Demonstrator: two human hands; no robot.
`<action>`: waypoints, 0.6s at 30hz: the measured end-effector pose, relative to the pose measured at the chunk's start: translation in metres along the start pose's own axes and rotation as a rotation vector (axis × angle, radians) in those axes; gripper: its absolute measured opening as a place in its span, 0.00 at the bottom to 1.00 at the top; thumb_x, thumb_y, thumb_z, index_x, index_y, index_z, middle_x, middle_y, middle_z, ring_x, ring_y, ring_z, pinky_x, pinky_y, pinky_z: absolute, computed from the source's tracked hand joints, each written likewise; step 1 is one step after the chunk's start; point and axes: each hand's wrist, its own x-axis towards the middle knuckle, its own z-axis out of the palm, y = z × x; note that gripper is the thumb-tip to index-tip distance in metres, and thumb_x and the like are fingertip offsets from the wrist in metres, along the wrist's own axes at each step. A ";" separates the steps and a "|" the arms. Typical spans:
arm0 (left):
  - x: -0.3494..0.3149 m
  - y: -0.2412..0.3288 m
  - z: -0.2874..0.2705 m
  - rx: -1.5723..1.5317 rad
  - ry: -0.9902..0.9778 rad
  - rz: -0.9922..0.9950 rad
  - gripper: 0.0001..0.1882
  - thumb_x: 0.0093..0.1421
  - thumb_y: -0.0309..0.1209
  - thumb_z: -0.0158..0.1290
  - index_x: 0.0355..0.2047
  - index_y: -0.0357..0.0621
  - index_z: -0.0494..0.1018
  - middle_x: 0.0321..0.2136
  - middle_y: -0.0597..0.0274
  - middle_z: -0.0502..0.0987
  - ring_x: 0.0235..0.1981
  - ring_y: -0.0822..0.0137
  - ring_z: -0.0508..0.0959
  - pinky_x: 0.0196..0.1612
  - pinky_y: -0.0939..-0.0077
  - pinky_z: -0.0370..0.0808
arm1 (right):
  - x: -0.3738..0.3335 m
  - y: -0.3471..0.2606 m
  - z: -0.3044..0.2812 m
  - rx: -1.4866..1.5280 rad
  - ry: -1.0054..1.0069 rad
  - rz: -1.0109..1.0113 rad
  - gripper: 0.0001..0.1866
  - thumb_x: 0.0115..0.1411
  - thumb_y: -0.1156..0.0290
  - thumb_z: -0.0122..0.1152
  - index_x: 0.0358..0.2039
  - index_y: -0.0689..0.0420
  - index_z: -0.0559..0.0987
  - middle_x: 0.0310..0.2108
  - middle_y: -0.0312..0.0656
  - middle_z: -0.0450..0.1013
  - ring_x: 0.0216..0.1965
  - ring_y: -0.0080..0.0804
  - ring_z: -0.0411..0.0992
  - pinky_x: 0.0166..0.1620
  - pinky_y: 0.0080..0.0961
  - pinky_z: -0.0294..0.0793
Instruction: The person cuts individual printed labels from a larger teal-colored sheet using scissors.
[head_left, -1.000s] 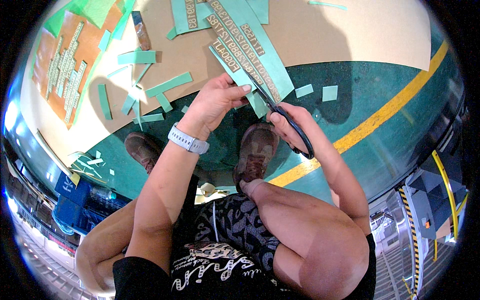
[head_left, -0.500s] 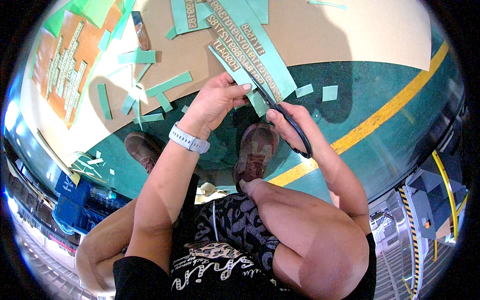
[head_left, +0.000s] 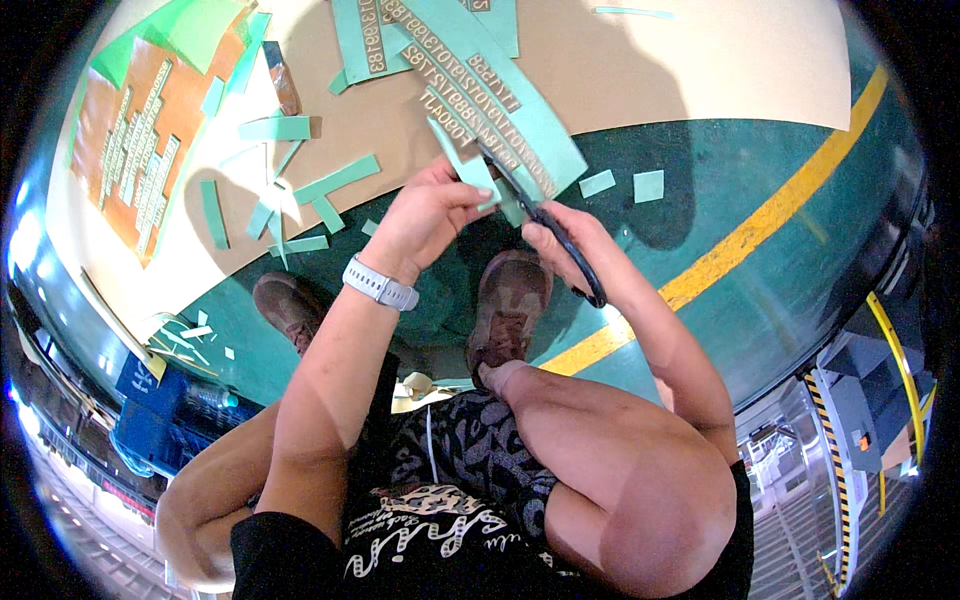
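My right hand (head_left: 575,243) is closed around the black handles of a pair of scissors (head_left: 572,254). Their blades lie along the near left part of a light green sheet (head_left: 555,150) with rows of raised, mirrored characters. Pinched in my left hand (head_left: 432,208) is a narrow green strip (head_left: 468,172) along that sheet's left edge, bent away from it. Whether the strip is still joined to the sheet at its far end is hard to make out. Beyond, the sheet overlaps another green sheet (head_left: 352,40) with similar characters.
Green offcuts (head_left: 340,178) lie scattered on brown board (head_left: 620,70) at the left. An orange sheet (head_left: 115,200) with character strips lies farther left. Two green scraps (head_left: 648,186) rest on the green floor near a yellow line (head_left: 715,262). A blue crate (head_left: 150,420) stands at lower left.
The scissors and both hands have shifted slightly left. The narrow strip in my left hand now stands farther away from the sheet.
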 end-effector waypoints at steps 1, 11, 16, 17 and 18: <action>-0.002 -0.002 0.000 0.014 -0.017 -0.015 0.17 0.52 0.17 0.46 0.44 0.33 0.67 0.43 0.54 0.74 0.44 0.60 0.74 0.51 0.64 0.70 | 0.001 0.000 -0.002 -0.003 -0.006 0.030 0.21 0.60 0.51 0.51 0.31 0.59 0.69 0.18 0.30 0.59 0.20 0.16 0.56 0.22 0.16 0.59; -0.031 -0.030 0.000 0.077 0.141 -0.039 0.13 0.58 0.27 0.50 0.42 0.37 0.64 0.42 0.52 0.74 0.44 0.59 0.75 0.48 0.69 0.73 | -0.029 -0.009 -0.024 -0.029 -0.155 0.092 0.14 0.59 0.60 0.55 0.34 0.59 0.72 0.22 0.38 0.68 0.26 0.24 0.65 0.32 0.23 0.67; -0.026 -0.016 0.008 1.124 0.190 -0.185 0.14 0.59 0.32 0.51 0.39 0.33 0.67 0.30 0.53 0.77 0.27 0.65 0.79 0.33 0.73 0.77 | -0.048 0.017 -0.014 0.285 0.417 0.145 0.12 0.58 0.63 0.57 0.37 0.56 0.70 0.19 0.31 0.66 0.17 0.15 0.62 0.19 0.15 0.62; -0.023 -0.017 0.000 1.181 0.237 -0.001 0.15 0.58 0.33 0.51 0.38 0.31 0.69 0.24 0.55 0.77 0.20 0.67 0.78 0.28 0.74 0.76 | -0.043 0.022 -0.011 0.254 0.552 0.138 0.13 0.58 0.62 0.58 0.38 0.55 0.71 0.18 0.31 0.66 0.16 0.16 0.63 0.18 0.15 0.62; -0.022 -0.010 0.006 1.208 0.288 0.101 0.14 0.58 0.32 0.52 0.39 0.32 0.69 0.23 0.56 0.77 0.21 0.68 0.77 0.28 0.76 0.75 | -0.036 0.021 -0.011 0.224 0.630 0.141 0.14 0.57 0.62 0.59 0.38 0.56 0.70 0.18 0.32 0.67 0.17 0.17 0.66 0.18 0.15 0.63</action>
